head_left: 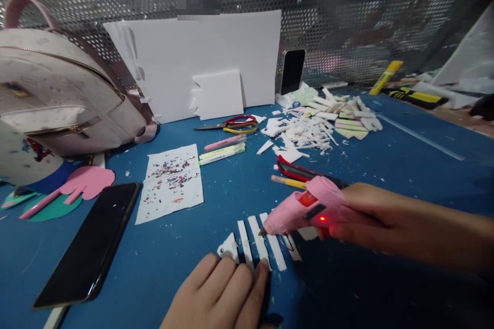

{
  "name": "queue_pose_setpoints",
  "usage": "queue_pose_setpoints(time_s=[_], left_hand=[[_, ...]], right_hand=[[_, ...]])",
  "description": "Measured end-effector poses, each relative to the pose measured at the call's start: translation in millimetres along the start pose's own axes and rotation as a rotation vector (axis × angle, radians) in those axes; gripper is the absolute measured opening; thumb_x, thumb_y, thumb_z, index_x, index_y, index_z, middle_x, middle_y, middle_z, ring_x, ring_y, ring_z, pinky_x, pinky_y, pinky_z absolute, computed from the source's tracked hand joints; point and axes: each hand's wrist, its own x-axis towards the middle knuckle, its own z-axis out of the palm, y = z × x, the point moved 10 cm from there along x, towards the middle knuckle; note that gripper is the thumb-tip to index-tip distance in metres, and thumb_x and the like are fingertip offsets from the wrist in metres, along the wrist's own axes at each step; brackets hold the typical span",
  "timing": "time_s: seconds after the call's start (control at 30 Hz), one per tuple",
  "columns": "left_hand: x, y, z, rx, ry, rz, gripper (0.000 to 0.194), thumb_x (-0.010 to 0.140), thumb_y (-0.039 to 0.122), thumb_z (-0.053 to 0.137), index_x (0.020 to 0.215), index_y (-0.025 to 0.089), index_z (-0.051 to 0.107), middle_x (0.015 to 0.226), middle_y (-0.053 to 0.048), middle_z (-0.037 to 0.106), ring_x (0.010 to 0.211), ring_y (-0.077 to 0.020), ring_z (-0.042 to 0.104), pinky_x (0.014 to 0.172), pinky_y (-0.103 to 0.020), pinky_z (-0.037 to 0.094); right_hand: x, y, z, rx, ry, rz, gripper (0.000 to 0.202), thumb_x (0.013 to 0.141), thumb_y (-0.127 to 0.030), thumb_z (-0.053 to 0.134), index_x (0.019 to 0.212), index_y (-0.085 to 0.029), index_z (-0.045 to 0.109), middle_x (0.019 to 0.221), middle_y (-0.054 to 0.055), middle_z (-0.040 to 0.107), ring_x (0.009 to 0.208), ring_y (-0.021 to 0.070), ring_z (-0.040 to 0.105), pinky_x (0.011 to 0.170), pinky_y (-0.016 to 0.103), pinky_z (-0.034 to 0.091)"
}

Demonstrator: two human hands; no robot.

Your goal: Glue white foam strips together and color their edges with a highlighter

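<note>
My right hand [370, 216] is wrapped round the handle of a pink hot glue gun [287, 214]. A red light glows on the gun's side, and its nozzle tip is at the upper part of a white strip [256, 239]. My left hand [218, 293] lies in front with its fingers curled close together, the index fingertip pressing the lower end of that strip to the table. Several such strips stand side by side, among them another white strip [276, 252]. At their left is a white piece shaped like a fish head [229, 248], partly hidden by my knuckles.
White scraps [306, 131] are heaped behind a red utility knife [304, 169]. Scissors [239, 124], markers [222, 153] and a speckled paper [170, 182] lie mid-table. A phone [90, 241] and a backpack [57, 92] sit left; a white board [208, 43] stands behind.
</note>
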Motion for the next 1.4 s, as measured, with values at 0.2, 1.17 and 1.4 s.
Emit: queue_pose_setpoints(time_s=[0.2, 1.17, 1.4], left_hand=[[-0.3, -0.2, 0.8, -0.008, -0.010, 0.003, 0.046, 0.112, 0.036, 0.031, 0.113, 0.013, 0.070, 0.075, 0.003, 0.065, 0.066, -0.0134, 0.057, 0.068, -0.029, 0.043], [0.0, 1.3, 4.6, -0.016, -0.019, -0.002, 0.045, 0.112, 0.035, 0.032, 0.113, 0.012, 0.071, 0.076, 0.002, 0.064, 0.069, -0.0143, 0.055, 0.070, -0.030, 0.041], [-2.9, -1.1, 3.1, -0.004, -0.015, 0.004, 0.046, 0.112, 0.036, 0.032, 0.112, 0.012, 0.072, 0.075, 0.002, 0.063, 0.069, -0.0143, 0.054, 0.070, -0.030, 0.041]], right_hand=[[3.1, -10.0, 2.4, 0.115, -0.063, 0.009, 0.026, 0.102, -0.042, 0.050, 0.099, -0.030, 0.073, 0.066, -0.003, 0.060, 0.052, 0.0173, 0.053, 0.050, 0.028, 0.043], [8.4, -14.0, -0.2, 0.060, -0.043, -0.025, 0.030, 0.100, -0.046, 0.052, 0.100, -0.030, 0.077, 0.070, -0.001, 0.062, 0.057, 0.0200, 0.052, 0.065, 0.030, 0.049], [9.0, -12.1, 3.0, 0.078, -0.077, -0.002, 0.034, 0.103, -0.047, 0.047, 0.107, -0.030, 0.076, 0.072, 0.000, 0.063, 0.054, 0.0186, 0.052, 0.054, 0.030, 0.044]])
